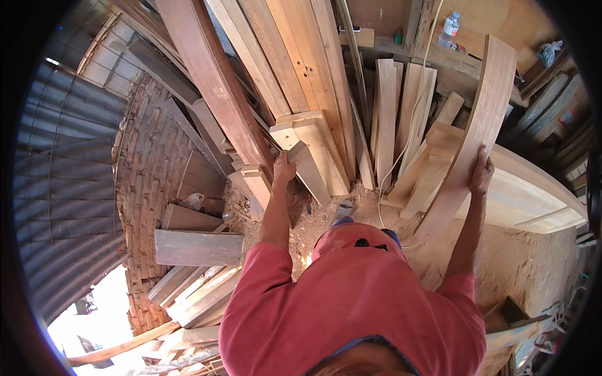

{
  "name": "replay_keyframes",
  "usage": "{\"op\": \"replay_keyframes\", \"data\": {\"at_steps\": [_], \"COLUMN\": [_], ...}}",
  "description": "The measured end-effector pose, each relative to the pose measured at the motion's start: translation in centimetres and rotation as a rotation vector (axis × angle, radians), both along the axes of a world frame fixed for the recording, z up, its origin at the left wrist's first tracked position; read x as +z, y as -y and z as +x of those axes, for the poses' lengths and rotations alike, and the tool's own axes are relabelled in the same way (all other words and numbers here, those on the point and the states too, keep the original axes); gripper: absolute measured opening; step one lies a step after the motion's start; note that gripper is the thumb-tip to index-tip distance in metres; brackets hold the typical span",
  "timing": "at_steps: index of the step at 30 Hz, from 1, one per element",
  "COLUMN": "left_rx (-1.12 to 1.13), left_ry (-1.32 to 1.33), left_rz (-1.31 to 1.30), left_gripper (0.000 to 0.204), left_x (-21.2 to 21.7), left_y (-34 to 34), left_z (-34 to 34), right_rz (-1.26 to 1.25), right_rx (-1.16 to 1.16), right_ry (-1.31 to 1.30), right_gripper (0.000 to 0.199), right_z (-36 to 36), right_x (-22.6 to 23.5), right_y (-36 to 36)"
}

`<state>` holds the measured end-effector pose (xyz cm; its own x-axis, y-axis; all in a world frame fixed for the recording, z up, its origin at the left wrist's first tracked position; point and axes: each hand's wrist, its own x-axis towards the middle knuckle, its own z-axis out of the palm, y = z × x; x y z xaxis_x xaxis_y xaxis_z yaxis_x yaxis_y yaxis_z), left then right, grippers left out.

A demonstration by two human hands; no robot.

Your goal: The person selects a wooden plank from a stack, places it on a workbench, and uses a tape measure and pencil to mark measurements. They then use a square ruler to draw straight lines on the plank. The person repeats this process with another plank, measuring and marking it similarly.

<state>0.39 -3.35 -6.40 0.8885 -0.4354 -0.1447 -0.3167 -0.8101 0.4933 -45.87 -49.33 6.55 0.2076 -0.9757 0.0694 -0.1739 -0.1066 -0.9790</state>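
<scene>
My right hand is closed around the edge of a long brown plank, which stands tilted with its lower end near the ground. My left hand is closed at the upper left edge of a short board; its fingertips are partly hidden. That short board leans before a pale wooden corner piece. Just left of my left hand, a long reddish plank slopes up and away. A small notched wood piece lies beside my left wrist.
Tall boards lean against the back. Shorter boards stand further right, with a pale cable hanging across them. A large pale panel is behind my right arm. A plastic bottle stands on a ledge. Scrap wood lies left.
</scene>
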Motion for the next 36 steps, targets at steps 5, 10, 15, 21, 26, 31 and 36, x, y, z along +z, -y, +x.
{"op": "replay_keyframes", "data": {"at_steps": [5, 10, 15, 21, 26, 31, 36], "left_rx": [0.164, 0.284, 0.463, -0.071, -0.408, -0.292, -0.244], "left_ry": [-0.114, -0.106, -0.176, -0.622, -0.85, -1.061, -1.043], "left_rz": [-0.27, -0.258, -0.094, -0.524, -0.865, -1.114, -1.1], "left_gripper": [0.059, 0.056, 0.057, 0.066, 0.104, 0.076, 0.057], "left_x": [-3.2, -5.8, -6.2, -2.4, 5.2, 7.6, 4.6], "left_y": [0.7, 0.4, 0.8, 7.6, 16.0, 15.8, 12.3], "left_z": [3.2, 5.2, 3.8, -3.2, -9.1, -10.5, -12.4], "right_rz": [-0.06, 0.105, 0.101, 0.035, 0.133, -0.045, -0.101], "right_rx": [0.03, 0.139, 0.208, 0.332, 0.533, 0.617, 0.765], "right_ry": [0.062, -0.135, -0.246, -0.338, -0.125, -0.258, -0.192], "right_gripper": [0.05, 0.047, 0.047, 0.047, 0.053, 0.046, 0.049], "right_z": [1.9, 3.9, 6.3, 9.1, 13.0, 16.6, 19.7], "right_x": [-1.5, -2.7, -5.9, -6.2, -6.9, -6.0, -0.6], "right_y": [-11.5, -17.4, -20.3, -20.7, -21.6, -21.3, -18.5]}}
